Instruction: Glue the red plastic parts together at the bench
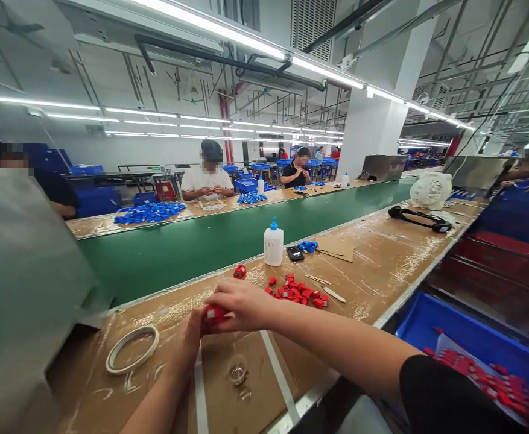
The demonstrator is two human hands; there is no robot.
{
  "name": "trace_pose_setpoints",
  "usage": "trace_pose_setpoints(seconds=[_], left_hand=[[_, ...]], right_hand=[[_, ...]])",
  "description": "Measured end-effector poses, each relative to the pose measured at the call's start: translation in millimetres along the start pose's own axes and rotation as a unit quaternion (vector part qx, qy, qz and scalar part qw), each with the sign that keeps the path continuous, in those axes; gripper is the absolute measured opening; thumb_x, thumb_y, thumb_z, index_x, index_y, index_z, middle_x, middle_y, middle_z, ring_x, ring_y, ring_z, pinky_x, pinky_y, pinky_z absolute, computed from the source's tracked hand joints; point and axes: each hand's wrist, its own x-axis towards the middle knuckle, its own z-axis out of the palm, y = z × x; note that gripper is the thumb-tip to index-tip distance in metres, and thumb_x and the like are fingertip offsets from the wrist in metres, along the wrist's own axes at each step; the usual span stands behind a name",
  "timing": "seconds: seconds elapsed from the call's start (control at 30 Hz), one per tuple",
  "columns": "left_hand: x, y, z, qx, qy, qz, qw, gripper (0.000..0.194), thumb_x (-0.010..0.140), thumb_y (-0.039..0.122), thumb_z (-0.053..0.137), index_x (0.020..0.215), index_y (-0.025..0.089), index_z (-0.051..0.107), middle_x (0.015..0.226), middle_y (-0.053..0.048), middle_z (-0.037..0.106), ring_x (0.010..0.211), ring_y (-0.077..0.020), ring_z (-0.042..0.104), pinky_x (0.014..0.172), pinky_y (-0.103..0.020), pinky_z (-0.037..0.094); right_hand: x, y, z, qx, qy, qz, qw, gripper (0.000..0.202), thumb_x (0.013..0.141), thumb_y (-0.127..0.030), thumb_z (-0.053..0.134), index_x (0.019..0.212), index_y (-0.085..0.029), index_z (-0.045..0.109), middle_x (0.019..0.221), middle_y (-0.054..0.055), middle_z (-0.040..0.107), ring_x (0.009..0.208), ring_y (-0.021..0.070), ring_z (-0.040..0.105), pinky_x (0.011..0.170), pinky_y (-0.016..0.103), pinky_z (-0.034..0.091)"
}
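Both of my hands meet over the near bench around a small red piece (213,313) with a pale patch on it. My left hand (190,337) grips it from the left. From the right, my right hand (239,301) curls over it, fingers bent. Much of the piece is hidden by my fingers, so its exact kind does not show. Just beyond lies another red piece (240,272). A pile of small red pieces (298,291) is spread right of my hands. Below them, a small clear round dish (237,373) sits on a taped cardboard sheet (250,404).
A roll of tape (133,351) lies at left beside a metal housing (20,289). Behind the pile stand a white bottle (274,244) and a black device (295,253). A green conveyor belt (192,246) runs beyond. A blue bin (427,319) is at lower right. Co-workers sit opposite.
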Motion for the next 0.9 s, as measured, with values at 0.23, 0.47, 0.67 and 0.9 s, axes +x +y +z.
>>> trace_pose_setpoints(seconds=[0.23, 0.47, 0.67, 0.9], left_hand=[[11.0, -8.8, -4.3, -0.025, 0.016, -0.048, 0.998, 0.084, 0.084, 0.086, 0.042, 0.107, 0.010, 0.069, 0.094, -0.017, 0.078, 0.065, -0.0184, 0.067, 0.055, -0.025, 0.043], [19.1, -17.0, -4.3, -0.002, 0.031, -0.011, 0.999, 0.075, 0.088, 0.080, 0.045, 0.098, 0.011, 0.070, 0.081, -0.013, 0.076, 0.054, -0.0133, 0.058, 0.049, -0.023, 0.037], [23.1, -17.7, -4.4, 0.011, 0.028, -0.019, 0.999, 0.072, 0.084, 0.080, 0.053, 0.097, 0.012, 0.071, 0.079, -0.012, 0.076, 0.051, -0.0134, 0.055, 0.047, -0.024, 0.040], [24.3, -20.9, -7.3, 0.020, 0.042, -0.054, 0.997, 0.076, 0.073, 0.085, 0.060, 0.095, 0.014, 0.074, 0.079, -0.011, 0.077, 0.048, -0.0147, 0.053, 0.043, -0.025, 0.042]], right_hand=[[-17.3, 93.3, 25.3, 0.101, 0.033, 0.369, 0.923, 0.041, 0.076, -0.027, 0.082, 0.110, -0.014, 0.064, 0.103, 0.007, 0.069, 0.088, 0.0173, 0.063, 0.080, 0.030, 0.050], [-21.3, 121.2, 34.4, 0.040, -0.020, 0.415, 0.908, 0.046, 0.075, -0.038, 0.084, 0.110, -0.016, 0.063, 0.101, 0.006, 0.068, 0.092, 0.0206, 0.063, 0.078, 0.030, 0.048], [-2.6, 119.3, 30.3, -0.057, -0.121, 0.355, 0.925, 0.079, 0.080, -0.060, 0.076, 0.142, -0.020, 0.046, 0.129, 0.017, 0.057, 0.103, 0.0306, 0.066, 0.084, 0.041, 0.053], [23.6, 111.2, 35.6, -0.147, -0.216, 0.259, 0.930, 0.049, 0.101, -0.062, 0.046, 0.119, -0.019, 0.061, 0.120, 0.014, 0.062, 0.095, 0.0318, 0.070, 0.077, 0.044, 0.057]])
